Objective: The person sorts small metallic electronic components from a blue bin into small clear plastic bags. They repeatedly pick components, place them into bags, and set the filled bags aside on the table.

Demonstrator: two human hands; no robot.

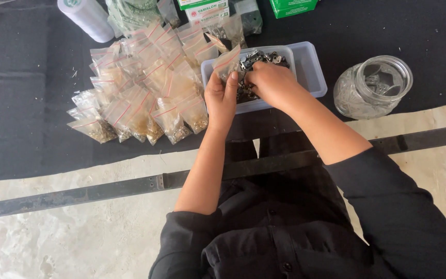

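Big black cloth (37, 103) covers most of the surface here, with a pale stone floor (78, 237) on the near side and a dark metal bar (104, 188) running across. Left of centre there's a whole heap of small clear zip bags (135, 98) with red seal strips, most already filled with tiny brownish bits. Right of that sits a clear plastic tray (311, 72) full of little dark metal clips (264, 57), and further right a glass jar (372, 85) lying tilted. Along the far edge: a white spool (86, 18), white boxes with green and red print (205, 10), and a green box (292, 6). Left hand (220, 98) is pinching one small bag (226, 63) upright by its edge, right over the tray's left end. Right hand (269, 82) is curled down into the clips, seems to be gripping a few, though I can't see under the fingers. The bag looks thin, floppy and slick, so holding it near the mouth makes sense; the clips look hard and light, easy to spill.
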